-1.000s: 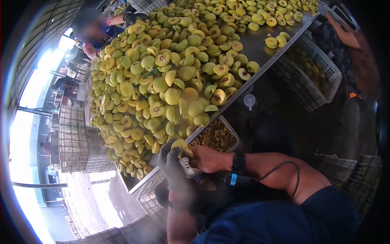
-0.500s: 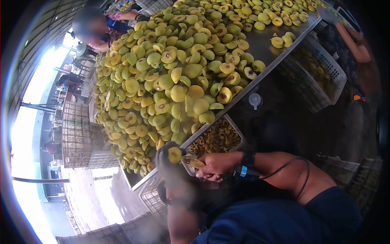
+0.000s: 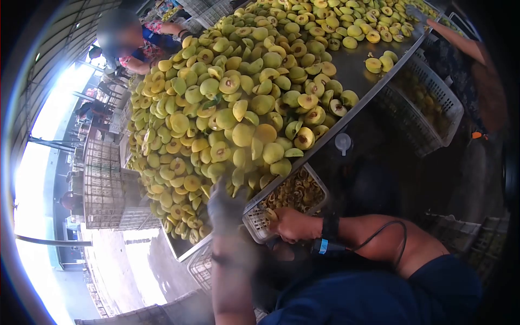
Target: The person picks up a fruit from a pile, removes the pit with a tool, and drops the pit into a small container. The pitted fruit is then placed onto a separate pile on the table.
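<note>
A big heap of halved yellow-green fruit (image 3: 233, 116) with brown pit hollows lies on a metal table (image 3: 346, 116). My left hand (image 3: 225, 208), in a pale glove, reaches to the near edge of the heap. Its fingers look apart and touch or nearly touch the fruit halves; no held piece shows. My bare right hand (image 3: 295, 223) is closed around a small yellowish object (image 3: 271, 214), mostly hidden, whose kind I cannot make out. Just beyond that hand, below the table edge, is a white crate (image 3: 257, 225) of brownish pits and scraps (image 3: 295, 192).
Another grey crate (image 3: 433, 127) holding fruit stands at right, beside a co-worker's arm (image 3: 460, 40). A second person (image 3: 146, 49) works across the heap. A clear cup (image 3: 343, 142) is near the table edge. Stacked crates (image 3: 103, 184) stand at left.
The fruit half in my left hand is gone from it, and that hand has moved up to the heap. My right hand has shifted slightly right and turned, over the crate's edge.
</note>
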Demonstrator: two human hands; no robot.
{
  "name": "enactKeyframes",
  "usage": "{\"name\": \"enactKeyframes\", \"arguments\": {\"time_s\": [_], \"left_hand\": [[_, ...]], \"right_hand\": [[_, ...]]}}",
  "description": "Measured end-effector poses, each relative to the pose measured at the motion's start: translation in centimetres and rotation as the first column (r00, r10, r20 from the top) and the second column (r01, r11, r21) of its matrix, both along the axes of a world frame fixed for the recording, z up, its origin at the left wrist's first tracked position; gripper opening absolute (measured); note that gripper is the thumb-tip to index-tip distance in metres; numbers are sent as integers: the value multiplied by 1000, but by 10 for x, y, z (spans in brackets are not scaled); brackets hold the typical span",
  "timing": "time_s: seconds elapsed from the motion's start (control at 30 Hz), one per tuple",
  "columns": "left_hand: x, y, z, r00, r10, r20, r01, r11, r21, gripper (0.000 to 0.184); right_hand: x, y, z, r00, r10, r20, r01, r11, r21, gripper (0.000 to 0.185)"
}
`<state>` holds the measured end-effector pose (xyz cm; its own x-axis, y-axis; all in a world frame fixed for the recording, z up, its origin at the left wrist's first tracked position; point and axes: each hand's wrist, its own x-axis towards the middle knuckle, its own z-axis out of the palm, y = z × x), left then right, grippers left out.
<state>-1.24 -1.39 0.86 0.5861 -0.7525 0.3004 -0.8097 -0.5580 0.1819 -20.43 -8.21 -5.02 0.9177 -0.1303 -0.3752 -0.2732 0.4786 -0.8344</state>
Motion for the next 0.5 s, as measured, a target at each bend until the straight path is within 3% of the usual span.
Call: {"name": "enactKeyframes", "arguments": {"time_s": [0.1, 0.2, 0.23, 0.27, 0.33, 0.5], "left_hand": [[11, -32, -27, 998, 4, 58, -9, 996, 88, 56], [22, -18, -23, 910, 47, -413, -115, 983, -141, 50], [22, -11, -18, 687, 139, -713, -317, 940, -123, 45], [16, -5, -9, 625, 33, -780, -317, 924, -215, 44], [2, 9, 5, 484, -196, -853, -348, 851, -394, 43], [-26, 24, 13, 493, -230, -839, -248, 888, -388, 47]], "right_hand": [[3, -6, 6, 1000, -4, -14, 3, 997, -77, 24], [15, -4, -16, 946, -115, 303, 252, 851, -461, 30], [16, -4, -17, 948, -121, 295, 255, 843, -473, 30], [14, -11, -2, 950, -122, 286, 254, 837, -485, 31], [16, -18, 13, 959, -107, 263, 235, 818, -525, 32], [15, -18, 25, 970, -123, 212, 227, 773, -593, 26]]}}
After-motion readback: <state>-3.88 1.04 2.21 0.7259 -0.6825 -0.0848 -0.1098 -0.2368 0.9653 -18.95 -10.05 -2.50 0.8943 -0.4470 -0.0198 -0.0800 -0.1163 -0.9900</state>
